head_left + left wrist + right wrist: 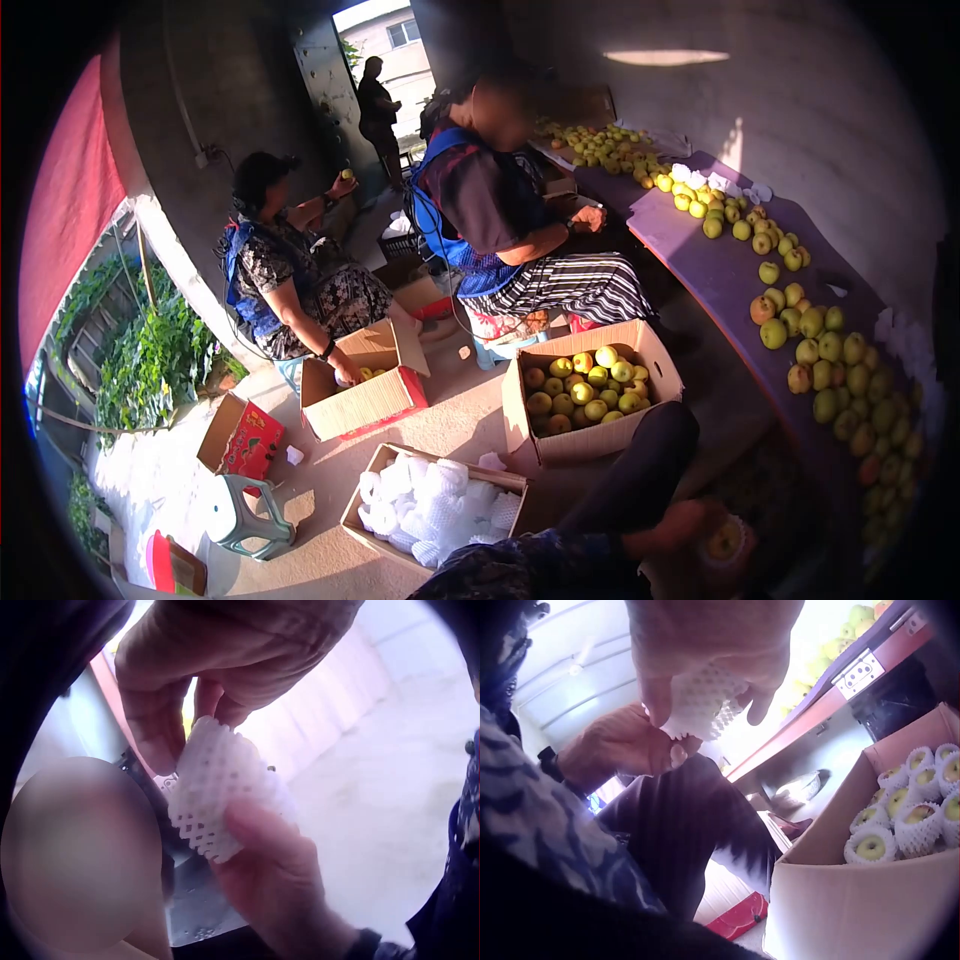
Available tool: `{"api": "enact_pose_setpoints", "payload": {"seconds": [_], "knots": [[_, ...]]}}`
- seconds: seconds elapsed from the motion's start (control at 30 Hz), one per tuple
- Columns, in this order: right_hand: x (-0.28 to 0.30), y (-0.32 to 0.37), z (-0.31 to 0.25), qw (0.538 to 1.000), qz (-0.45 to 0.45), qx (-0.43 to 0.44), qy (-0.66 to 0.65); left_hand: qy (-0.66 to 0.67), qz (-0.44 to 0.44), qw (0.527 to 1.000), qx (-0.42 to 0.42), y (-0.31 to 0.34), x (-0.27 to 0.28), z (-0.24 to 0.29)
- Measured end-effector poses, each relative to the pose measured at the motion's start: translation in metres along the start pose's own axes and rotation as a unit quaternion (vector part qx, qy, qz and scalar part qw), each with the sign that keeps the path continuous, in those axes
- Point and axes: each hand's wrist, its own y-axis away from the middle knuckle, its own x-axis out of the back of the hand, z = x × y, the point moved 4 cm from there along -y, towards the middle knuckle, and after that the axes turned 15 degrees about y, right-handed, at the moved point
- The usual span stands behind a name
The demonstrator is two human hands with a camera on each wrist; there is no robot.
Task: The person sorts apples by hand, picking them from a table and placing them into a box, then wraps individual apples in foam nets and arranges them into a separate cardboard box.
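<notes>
Left hand and right hand pinch one foam net, fingers clamped on it.
Near box holds yellow apples; long table at right carries more.

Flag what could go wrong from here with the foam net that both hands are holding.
1. The left hand and right hand pinch the white foam mesh sleeve with their fingertips only. If it is stretched further, the thin mesh might tear.
2. The round yellow-green fruit at the hands is mostly hidden, so the grip on it is unclear. It could slip out and bruise.
</notes>
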Motion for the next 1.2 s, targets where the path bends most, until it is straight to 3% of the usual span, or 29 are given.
{"api": "enact_pose_setpoints", "payload": {"seconds": [0.13,0.23,0.33,0.43,0.53,0.6,0.73,0.87,1.13,1.2], "knots": [[-0.001,0.0,0.001,1.0,0.0,0.0,0.003,-0.167,-0.001,0.983,-0.078,0.001,-0.001,0.026],[-0.002,0.001,0.001,1.0,-0.003,0.001,0.005,-0.212,0.001,0.97,-0.117,0.0,-0.007,0.024],[-0.004,0.002,0.001,1.0,-0.001,0.001,0.005,-0.163,-0.072,0.983,0.052,-0.004,-0.009,0.01],[-0.005,0.002,0.001,1.0,-0.001,-0.001,0.007,0.026,-0.066,0.991,0.113,-0.005,-0.015,-0.005],[-0.005,0.002,0.002,1.0,-0.002,0.001,0.009,0.146,-0.068,0.963,0.218,-0.009,-0.016,-0.003],[-0.006,0.002,0.001,1.0,-0.003,0.001,0.011,0.169,-0.065,0.953,0.242,-0.012,-0.016,0.006],[-0.007,0.003,0.001,1.0,-0.004,0.003,0.015,0.203,-0.05,0.94,0.269,-0.012,-0.025,-0.009],[-0.008,0.004,0.001,1.0,-0.004,0.003,0.018,0.182,-0.093,0.961,0.184,-0.004,-0.031,-0.034],[-0.012,0.007,0.003,1.0,-0.004,0.005,0.026,0.157,-0.121,0.964,0.176,-0.002,-0.017,0.006],[-0.013,0.01,0.005,1.0,-0.002,0.004,0.028,0.069,-0.098,0.973,0.196,0.002,-0.007,0.025]]}}
